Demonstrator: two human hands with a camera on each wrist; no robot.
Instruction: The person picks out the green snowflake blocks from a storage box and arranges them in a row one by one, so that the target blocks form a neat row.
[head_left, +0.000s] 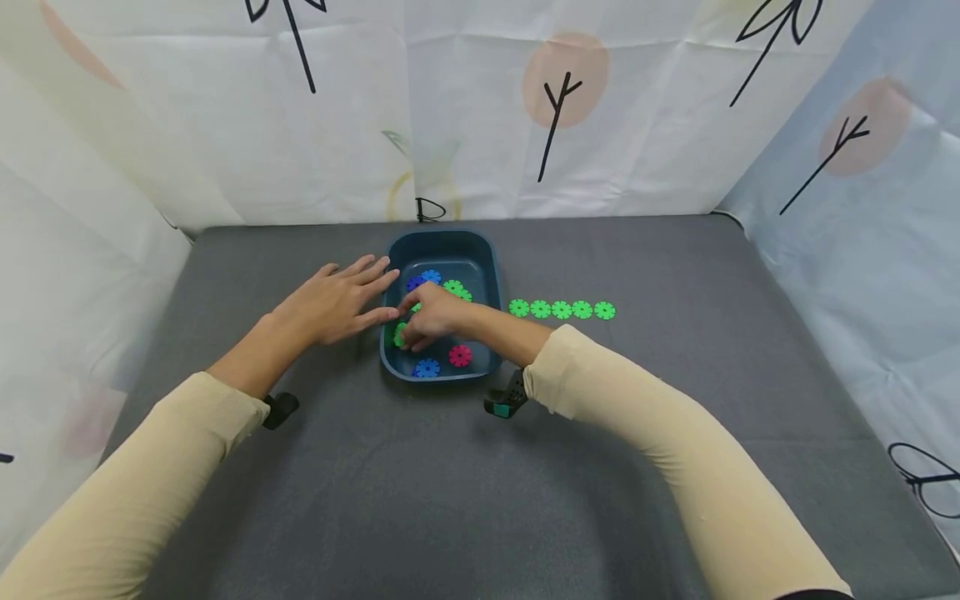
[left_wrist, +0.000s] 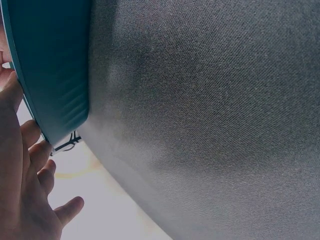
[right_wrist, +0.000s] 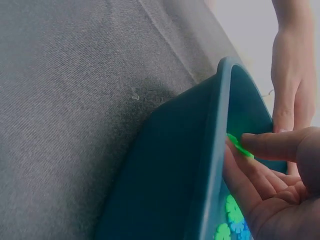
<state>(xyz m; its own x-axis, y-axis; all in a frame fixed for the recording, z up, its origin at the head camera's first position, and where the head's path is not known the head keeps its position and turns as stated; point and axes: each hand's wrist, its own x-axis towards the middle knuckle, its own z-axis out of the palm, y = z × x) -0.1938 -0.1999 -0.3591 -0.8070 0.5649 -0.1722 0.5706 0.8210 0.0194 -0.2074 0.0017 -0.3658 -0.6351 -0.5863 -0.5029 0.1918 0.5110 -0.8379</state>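
Note:
A dark blue-teal plastic tray (head_left: 471,268) stands on the table with green, blue and red notched plastic discs in it. Inside it, my right hand (head_left: 437,315) pinches a green notched disc (right_wrist: 240,145) between thumb and fingers near the tray's left wall. My left hand (head_left: 335,302) lies at the left rim with its fingers spread and fairly straight, the fingertips touching the rim. Also in the tray are a red disc (head_left: 460,356), blue discs (head_left: 427,368) and green discs (head_left: 454,288). The right hand and forearm hide part of the tray floor.
Right of the tray, several green discs (head_left: 562,310) lie in a straight row on the grey cloth-covered table (head_left: 420,500). White printed fabric (head_left: 480,108) hangs behind the table and along both sides.

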